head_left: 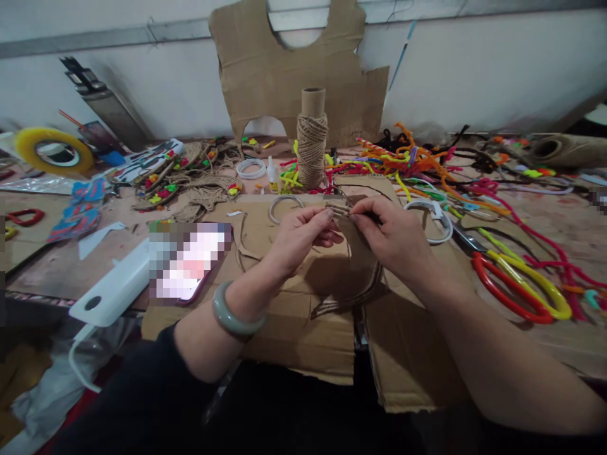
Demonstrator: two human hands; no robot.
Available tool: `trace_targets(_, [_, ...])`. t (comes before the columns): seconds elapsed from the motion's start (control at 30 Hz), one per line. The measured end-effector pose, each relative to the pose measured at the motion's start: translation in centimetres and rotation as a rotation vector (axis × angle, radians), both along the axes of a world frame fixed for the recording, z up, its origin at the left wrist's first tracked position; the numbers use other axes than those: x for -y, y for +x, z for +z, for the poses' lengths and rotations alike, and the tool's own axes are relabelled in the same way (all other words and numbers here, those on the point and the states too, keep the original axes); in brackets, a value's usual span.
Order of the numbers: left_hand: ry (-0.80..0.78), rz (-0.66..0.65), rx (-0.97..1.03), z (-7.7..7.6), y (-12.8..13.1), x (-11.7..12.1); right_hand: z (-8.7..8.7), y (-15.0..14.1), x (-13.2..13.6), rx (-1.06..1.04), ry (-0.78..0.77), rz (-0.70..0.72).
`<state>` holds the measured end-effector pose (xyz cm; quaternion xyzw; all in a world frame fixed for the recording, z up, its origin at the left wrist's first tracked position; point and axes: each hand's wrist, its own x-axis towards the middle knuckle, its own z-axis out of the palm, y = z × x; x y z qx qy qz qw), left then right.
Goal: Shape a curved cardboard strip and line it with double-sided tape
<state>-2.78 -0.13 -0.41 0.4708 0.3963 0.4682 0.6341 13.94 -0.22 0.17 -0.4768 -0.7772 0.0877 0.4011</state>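
Your left hand (308,237): thumb and fingers clamped on one end of the brown twine-wrapped curved strip (363,291). Your right hand (386,230): fingertips pinched on same end, just beside. Strip hangs below the fingers, curving down over the flat brown cardboard sheet (308,341); free end lower, beneath both hands.

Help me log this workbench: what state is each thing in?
Left hand: pinching brown corded strip
Right hand: pinching same strip
Purple-edged phone: screen lit
Brown twine spool: upright, tube top bare
Small white bottle: upright
Red-and-yellow-handled scissors: lying down, blade opening unclear
Brown cut-out cardboard sheet: standing
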Motion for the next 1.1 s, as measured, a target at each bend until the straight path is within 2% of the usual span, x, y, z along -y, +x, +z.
trace_targets(0.33, [-0.011,-0.006,0.020,-0.2,0.0,-0.1,-0.1,-0.1,0.0,-0.025,-0.045,0.001])
trace_targets(0.43, [-0.053,-0.002,-0.013,0.0,-0.1,-0.1,0.1,0.0,-0.2,-0.046,-0.106,0.031])
trace_targets(0.57, [-0.076,0.020,-0.074,0.4,-0.4,-0.2,0.2,0.4,-0.6,-0.037,-0.246,0.149])
trace_targets(0.73, [-0.096,-0.085,-0.301,0.5,-1.1,-0.6,-0.4,0.6,-1.1,0.021,-0.374,0.242])
trace_targets(0.83, [-0.068,-0.175,-0.465,0.5,-1.6,-0.8,-0.9,0.9,-1.7,-0.002,-0.401,0.186])
trace_targets(0.97, [0.107,-0.320,-0.732,0.4,-2.0,-0.9,-1.9,0.9,-2.6,-0.036,-0.319,-0.004])
trace_targets(1.1, [0.276,-0.381,-0.893,-0.1,-2.3,-1.2,-2.8,0.6,-3.1,0.126,-0.318,0.019])
